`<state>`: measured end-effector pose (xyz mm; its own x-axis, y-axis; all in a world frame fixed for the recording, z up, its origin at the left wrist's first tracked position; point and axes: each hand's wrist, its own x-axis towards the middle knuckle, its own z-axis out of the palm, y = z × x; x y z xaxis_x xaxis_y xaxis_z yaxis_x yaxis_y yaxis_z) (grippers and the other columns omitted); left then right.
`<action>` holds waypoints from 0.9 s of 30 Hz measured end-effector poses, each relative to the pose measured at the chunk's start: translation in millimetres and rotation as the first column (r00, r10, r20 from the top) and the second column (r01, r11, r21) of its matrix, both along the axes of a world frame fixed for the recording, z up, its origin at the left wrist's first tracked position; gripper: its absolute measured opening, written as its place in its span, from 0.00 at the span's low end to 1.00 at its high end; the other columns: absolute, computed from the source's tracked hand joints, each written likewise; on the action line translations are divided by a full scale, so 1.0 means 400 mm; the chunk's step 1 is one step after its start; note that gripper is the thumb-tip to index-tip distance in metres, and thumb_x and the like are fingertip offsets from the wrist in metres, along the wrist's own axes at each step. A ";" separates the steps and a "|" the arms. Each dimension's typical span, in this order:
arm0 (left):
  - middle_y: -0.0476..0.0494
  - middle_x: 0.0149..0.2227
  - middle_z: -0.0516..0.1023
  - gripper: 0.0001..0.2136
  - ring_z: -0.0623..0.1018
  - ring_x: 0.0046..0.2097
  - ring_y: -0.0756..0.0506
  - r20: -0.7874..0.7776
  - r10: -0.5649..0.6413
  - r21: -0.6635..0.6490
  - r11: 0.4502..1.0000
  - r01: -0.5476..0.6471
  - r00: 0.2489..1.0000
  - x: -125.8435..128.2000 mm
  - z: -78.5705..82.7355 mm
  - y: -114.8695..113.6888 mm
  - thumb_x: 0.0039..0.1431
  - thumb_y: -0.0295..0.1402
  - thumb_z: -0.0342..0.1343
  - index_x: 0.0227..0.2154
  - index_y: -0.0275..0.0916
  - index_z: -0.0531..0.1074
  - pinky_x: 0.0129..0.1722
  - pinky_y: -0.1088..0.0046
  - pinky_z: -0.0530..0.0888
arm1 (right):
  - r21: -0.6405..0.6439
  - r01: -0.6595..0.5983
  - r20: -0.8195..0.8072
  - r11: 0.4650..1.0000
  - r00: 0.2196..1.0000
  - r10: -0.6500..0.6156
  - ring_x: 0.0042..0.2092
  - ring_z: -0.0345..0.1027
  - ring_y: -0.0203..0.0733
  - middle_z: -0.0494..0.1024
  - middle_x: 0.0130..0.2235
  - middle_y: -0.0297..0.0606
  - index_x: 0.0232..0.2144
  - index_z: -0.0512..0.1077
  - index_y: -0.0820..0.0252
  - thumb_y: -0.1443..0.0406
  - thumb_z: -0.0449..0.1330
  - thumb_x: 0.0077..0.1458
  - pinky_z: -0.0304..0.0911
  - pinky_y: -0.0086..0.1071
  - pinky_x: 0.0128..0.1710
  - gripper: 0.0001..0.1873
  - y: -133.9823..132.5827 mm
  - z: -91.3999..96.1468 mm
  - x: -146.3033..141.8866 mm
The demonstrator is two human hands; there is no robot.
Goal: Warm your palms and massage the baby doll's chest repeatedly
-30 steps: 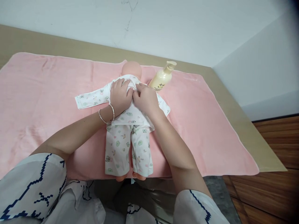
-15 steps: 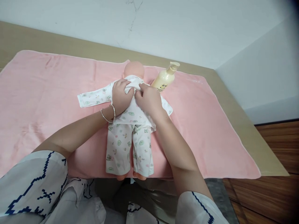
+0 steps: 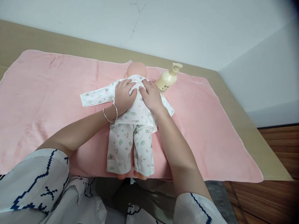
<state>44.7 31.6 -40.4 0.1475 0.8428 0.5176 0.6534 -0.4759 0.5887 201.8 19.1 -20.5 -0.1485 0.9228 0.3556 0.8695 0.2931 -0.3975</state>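
Observation:
A baby doll lies on the pink blanket, its head toward the wall and its feet at the near edge. It wears a white printed top and matching trousers. No facial features show on the doll's head. My left hand rests flat on the left of the top's upper part, fingers spread, with bangles at the wrist. On the right of the top lies my right hand, its fingers stretched out. Both hands touch the cloth, and neither grips anything.
A pale yellow pump bottle stands on the blanket just beyond my right hand. The tan table borders the blanket, with a white wall behind it. Wooden panelling shows at the lower right.
My right hand has let go of the top's cloth and its fingers have straightened out flat. My left hand stays in place on the doll. The camera view has shifted slightly.

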 end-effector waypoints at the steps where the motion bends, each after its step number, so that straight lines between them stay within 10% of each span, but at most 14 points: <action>1: 0.40 0.58 0.76 0.15 0.72 0.62 0.40 -0.004 0.010 -0.012 1.000 -0.010 1.000 0.001 0.002 -0.001 0.63 0.32 0.51 0.50 0.40 0.76 0.67 0.58 0.63 | -0.002 0.029 0.009 1.000 1.000 -0.029 0.60 0.65 0.56 0.75 0.57 0.48 0.55 0.69 0.57 0.56 0.41 0.70 0.58 0.58 0.62 0.24 -0.010 0.006 -0.011; 8: 0.35 0.64 0.70 0.23 0.65 0.68 0.36 -0.074 0.014 -0.121 0.992 -0.023 0.997 -0.004 0.008 0.007 0.61 0.33 0.48 0.58 0.35 0.69 0.72 0.51 0.55 | 0.038 0.158 0.090 0.987 0.983 -0.160 0.62 0.65 0.61 0.76 0.55 0.58 0.50 0.72 0.69 0.65 0.43 0.67 0.56 0.57 0.65 0.22 -0.082 0.034 -0.110; 27: 0.37 0.62 0.73 0.19 0.68 0.65 0.37 -0.025 -0.025 -0.035 0.999 0.024 0.999 -0.001 -0.014 0.013 0.62 0.33 0.49 0.56 0.40 0.70 0.71 0.50 0.56 | 0.007 -0.018 -0.031 1.000 0.999 0.018 0.69 0.56 0.54 0.65 0.67 0.46 0.65 0.61 0.56 0.52 0.44 0.68 0.49 0.59 0.70 0.29 0.007 -0.038 0.005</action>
